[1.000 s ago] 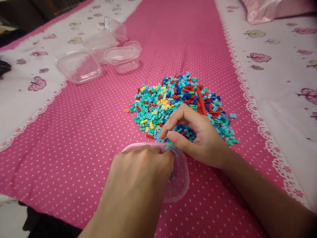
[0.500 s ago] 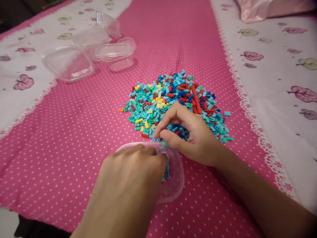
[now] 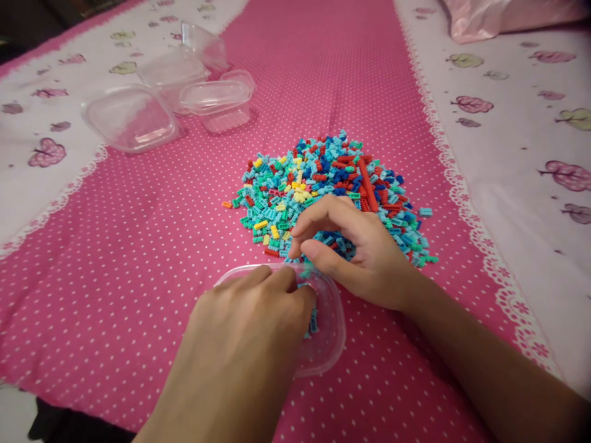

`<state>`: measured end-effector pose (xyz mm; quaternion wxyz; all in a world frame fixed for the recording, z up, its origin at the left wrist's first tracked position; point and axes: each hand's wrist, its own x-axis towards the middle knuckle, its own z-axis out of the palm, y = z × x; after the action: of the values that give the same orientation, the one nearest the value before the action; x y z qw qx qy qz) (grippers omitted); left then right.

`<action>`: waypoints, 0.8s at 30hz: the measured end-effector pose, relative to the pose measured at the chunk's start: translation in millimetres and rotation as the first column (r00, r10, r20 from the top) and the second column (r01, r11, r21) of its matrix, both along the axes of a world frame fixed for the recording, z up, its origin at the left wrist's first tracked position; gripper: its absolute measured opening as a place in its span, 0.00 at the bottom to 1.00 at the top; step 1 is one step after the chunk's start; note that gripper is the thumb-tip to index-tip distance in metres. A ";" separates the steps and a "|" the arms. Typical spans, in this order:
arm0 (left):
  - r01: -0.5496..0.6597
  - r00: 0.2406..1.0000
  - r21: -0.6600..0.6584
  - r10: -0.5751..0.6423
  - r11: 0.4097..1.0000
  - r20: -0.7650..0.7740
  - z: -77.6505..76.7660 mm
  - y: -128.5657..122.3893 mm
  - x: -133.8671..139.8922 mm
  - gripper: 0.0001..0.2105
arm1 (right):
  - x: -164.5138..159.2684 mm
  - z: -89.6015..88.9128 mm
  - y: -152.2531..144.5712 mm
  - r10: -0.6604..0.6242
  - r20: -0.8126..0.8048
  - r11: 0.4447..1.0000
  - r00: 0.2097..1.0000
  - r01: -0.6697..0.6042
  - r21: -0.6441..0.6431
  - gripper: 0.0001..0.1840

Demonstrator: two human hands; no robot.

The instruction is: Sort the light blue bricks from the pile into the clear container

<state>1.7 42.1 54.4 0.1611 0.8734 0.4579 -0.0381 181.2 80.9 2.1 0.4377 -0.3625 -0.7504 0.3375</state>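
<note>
My left hand reaches down into a clear plastic container, its fingers bent and closed. Its fingertips are hidden, so I cannot make out what they hold, if anything. Small light-blue toy bricks lie in the container beside my left thumb. My right hand hovers at the near edge of a pile of small toy bricks, by the container's far rim. Its thumb and fingers curve toward each other with a small gap, and nothing shows between them. The pile mixes blue, teal, green, red and yellow bricks.
Several clear plastic containers stand at the back left on the pink dotted cloth. A long red piece lies on the pile. A pink plastic bag sits at the back right. Single bricks lie beside the pile.
My right thumb and fingertips have parted slightly. My left hand has shifted a little to the right within the container. The whole view has moved very slightly.
</note>
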 end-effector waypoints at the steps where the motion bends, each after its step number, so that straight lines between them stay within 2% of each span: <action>1: 0.021 0.996 -0.019 -0.023 1.000 -0.085 1.7 0.9 1.9 0.15 | 0.0 -0.1 0.1 0.004 -0.007 1.000 1.000 -0.004 -0.007 0.02; 3: 0.045 0.977 -0.050 -0.054 0.998 -0.207 5.4 2.0 4.5 0.16 | -0.1 0.0 0.2 0.011 -0.018 1.000 1.000 -0.012 -0.023 0.03; 4: 0.047 0.974 -0.056 -0.059 0.997 -0.220 7.0 2.2 5.0 0.16 | -0.3 0.1 0.2 0.012 -0.020 0.999 1.000 -0.013 -0.031 0.03; 9: 0.064 0.983 -0.005 -0.064 0.998 -0.173 8.9 1.1 0.2 0.15 | -0.9 -1.1 -0.7 0.008 -0.028 0.999 1.000 -0.009 -0.033 0.04; 13: 0.088 0.994 0.135 -0.079 0.987 -0.071 2.8 0.9 -9.6 0.13 | 1.3 -4.2 1.5 -0.129 -0.026 0.992 0.991 0.129 0.007 0.05; 16: 0.059 0.998 0.227 -0.060 0.972 0.001 0.1 -2.3 -20.7 0.12 | 4.0 -4.7 4.5 -0.297 0.092 0.939 0.950 0.273 0.209 0.09; 19: -0.017 0.998 0.265 0.001 0.964 0.057 2.8 -11.3 -36.1 0.14 | 4.6 -3.8 5.1 -0.422 0.323 0.854 0.847 0.252 0.455 0.13; 21: -0.089 0.992 0.254 0.064 0.963 0.106 5.6 -19.0 -47.8 0.15 | 3.5 -3.8 3.5 -0.445 0.428 0.834 0.787 0.190 0.518 0.13; 24: -0.246 0.964 0.260 0.208 0.934 0.166 6.7 -25.2 -64.3 0.12 | 1.2 -7.7 0.6 -0.410 0.504 0.850 0.760 0.119 0.512 0.09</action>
<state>-62.6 16.9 61.1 0.0709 0.8291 0.5446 0.1049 182.4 81.5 -5.6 0.2950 -0.4437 -0.8451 -0.0446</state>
